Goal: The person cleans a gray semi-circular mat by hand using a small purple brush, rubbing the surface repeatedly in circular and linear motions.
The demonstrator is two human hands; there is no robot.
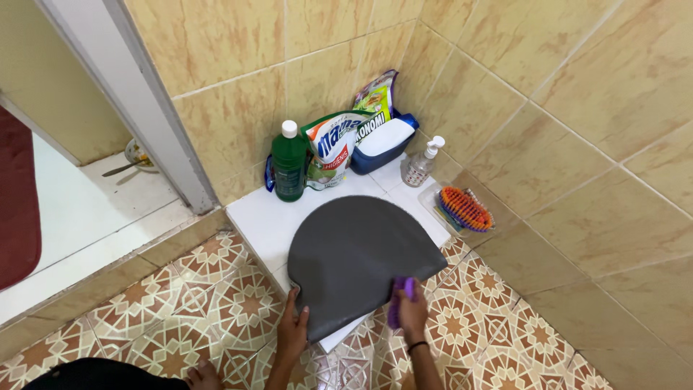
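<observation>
A dark grey half-round mat (354, 253) lies on a low white tiled step (253, 217) in the corner of a tiled room. My left hand (294, 326) rests flat on the mat's near left edge, fingers spread. My right hand (411, 309) is closed on a purple brush (401, 297) and presses it against the mat's near right edge. A dark band sits on my right wrist.
Against the wall stand a green bottle (289, 162), soap pouches (333, 148), a blue-and-white tub (382, 143) and a clear pump bottle (421, 162). An orange-bristled brush (464, 209) lies in a clear tray at the right. Patterned floor tiles surround the step; a doorway opens at the left.
</observation>
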